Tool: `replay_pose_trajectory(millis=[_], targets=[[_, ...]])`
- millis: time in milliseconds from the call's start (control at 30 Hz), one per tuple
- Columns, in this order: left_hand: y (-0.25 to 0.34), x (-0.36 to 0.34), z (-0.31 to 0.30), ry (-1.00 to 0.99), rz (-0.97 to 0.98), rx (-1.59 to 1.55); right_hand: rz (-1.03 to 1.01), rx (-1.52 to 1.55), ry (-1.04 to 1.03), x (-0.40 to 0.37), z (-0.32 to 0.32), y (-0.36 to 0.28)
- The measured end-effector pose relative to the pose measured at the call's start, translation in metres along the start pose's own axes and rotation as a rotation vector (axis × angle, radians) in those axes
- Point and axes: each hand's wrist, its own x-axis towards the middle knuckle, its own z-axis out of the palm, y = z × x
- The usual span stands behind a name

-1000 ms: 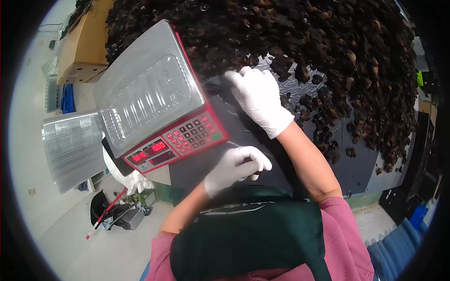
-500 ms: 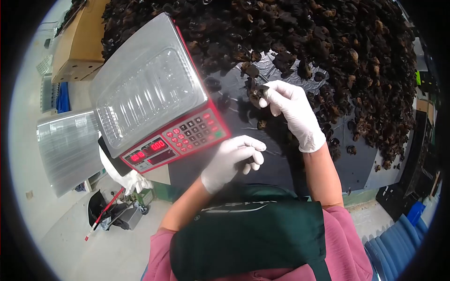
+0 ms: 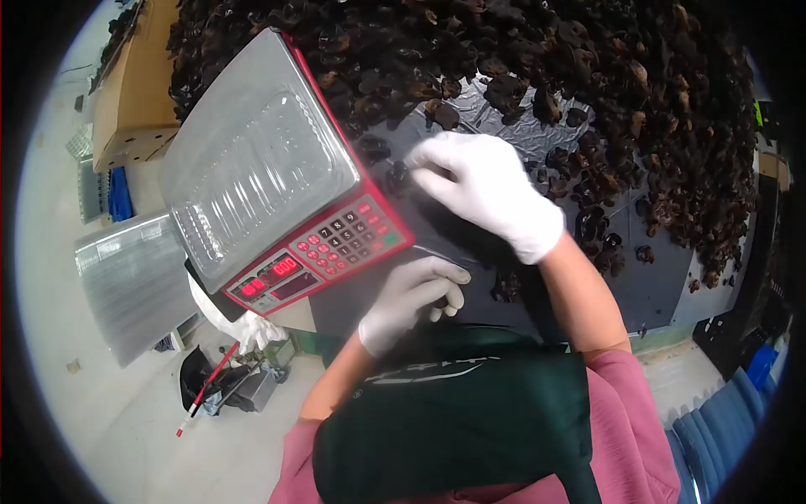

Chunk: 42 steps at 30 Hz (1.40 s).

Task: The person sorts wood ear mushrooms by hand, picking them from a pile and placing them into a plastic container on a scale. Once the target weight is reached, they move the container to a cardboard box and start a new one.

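My left hand (image 3: 407, 304), in a white glove, hovers low in front of the scale with its fingers curled in. Something small and dark shows between those fingers, too little of it to name. My right hand (image 3: 491, 191), also gloved, is slightly blurred, with thumb and forefinger bent toward each other close to the scale's right edge. Whatever its fingertips hold is hidden. Just beside them lies a dark curled piece (image 3: 398, 178), like dried wood ear mushroom. The red scale (image 3: 323, 252) carries a clear plastic tray (image 3: 264, 172); part of its lit display reads 0.00.
A big heap of dark dried pieces (image 3: 579, 59) covers the table's far and right sides. Stacked clear trays (image 3: 130, 273) stand left of the scale, near a cardboard box (image 3: 138, 92). Blue stacked chairs (image 3: 722, 445) are at lower right.
My right hand has moved left, from over the table's middle toward the scale; the dark piece pinched in it before no longer shows. My left hand stays curled, slightly lower.
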Motion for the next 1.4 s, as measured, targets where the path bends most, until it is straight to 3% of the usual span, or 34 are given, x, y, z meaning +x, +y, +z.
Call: replay_pose_trajectory(millis=[100, 200, 300, 467, 567, 600, 633, 667, 700, 767, 833, 900, 1033, 1167, 1233, 1267, 1300, 1367, 1400], targets=[[0.003, 0.003, 0.005, 0.033, 0.041, 0.019, 0.019, -0.224, 0.123, 0.028, 0.033, -0.015], [0.001, 0.004, 0.002, 0.012, 0.056, 0.011, 0.024, -0.437, -0.065, 0.041, 0.051, -0.003], [0.003, 0.004, -0.002, -0.002, 0.027, -0.013, 0.093, -0.137, 0.161, 0.020, 0.035, 0.005], [-0.003, 0.013, -0.002, -0.003, 0.134, 0.012, 0.458, 0.497, -0.061, -0.012, -0.024, -0.003], [0.007, 0.013, 0.013, 0.093, 0.057, -0.155, 0.269, 0.536, -0.176, -0.036, -0.040, -0.007], [0.018, 0.013, 0.014, 0.050, -0.054, -0.243, 0.305, 0.544, -0.418, -0.038, -0.056, -0.016], [0.009, 0.012, 0.008, 0.008, -0.041, -0.307, 0.316, 0.506, -0.542, -0.032, -0.067, -0.026], [0.000, 0.011, 0.002, -0.034, -0.031, -0.371, 0.191, 0.408, -0.392, -0.034, -0.054, -0.020], [-0.014, 0.011, 0.001, 0.008, 0.035, -0.173, 0.069, 0.304, -0.240, -0.035, -0.040, -0.012], [-0.019, 0.007, -0.005, -0.157, 0.229, 0.007, 0.034, 0.076, -0.041, -0.020, -0.018, -0.004], [-0.022, 0.005, -0.001, -0.137, 0.185, -0.182, -0.010, -0.128, 0.009, -0.007, 0.007, -0.002], [-0.024, 0.008, -0.010, -0.186, 0.023, -0.406, -0.137, -0.232, -0.029, 0.003, 0.024, -0.005], [-0.016, 0.004, -0.011, -0.153, 0.015, -0.294, -0.073, -0.356, -0.019, 0.000, 0.027, -0.002], [-0.012, 0.007, 0.000, -0.099, 0.027, -0.373, 0.094, 0.068, -0.091, -0.046, -0.021, -0.017], [-0.010, 0.009, -0.001, -0.176, 0.032, -0.523, 0.130, 0.281, -0.402, -0.058, -0.049, -0.028], [-0.011, 0.009, 0.001, -0.175, 0.195, -0.282, 0.221, 0.333, -0.513, -0.055, -0.063, -0.037], [-0.011, 0.008, 0.003, -0.136, 0.355, -0.047, 0.233, 0.325, -0.394, -0.055, -0.062, -0.034], [-0.017, 0.008, -0.002, -0.173, 0.174, -0.300, 0.243, 0.310, -0.161, -0.049, -0.053, -0.019], [-0.023, 0.008, -0.006, -0.222, 0.233, -0.247, 0.278, 0.283, -0.029, -0.040, -0.047, -0.011]])
